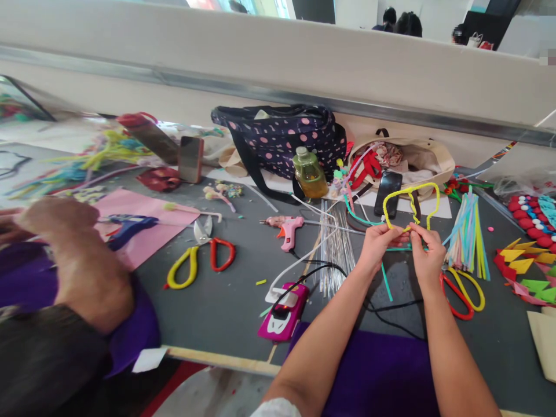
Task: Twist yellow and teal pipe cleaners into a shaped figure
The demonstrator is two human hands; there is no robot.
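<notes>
Both my hands hold up a yellow pipe cleaner bent into a loop above the grey table. My left hand pinches the loop's lower end from the left. My right hand pinches it from the right, fingers closed, the two hands almost touching. A black phone lies just behind the loop. Under my hands lie a teal strip and a black cable.
A pink glue gun, thin wires, a pink car-shaped power strip, two pairs of red-and-yellow scissors, a bundle of coloured pipe cleaners, an oil bottle, a dotted bag. Another person's arm rests at left near a blue glue gun.
</notes>
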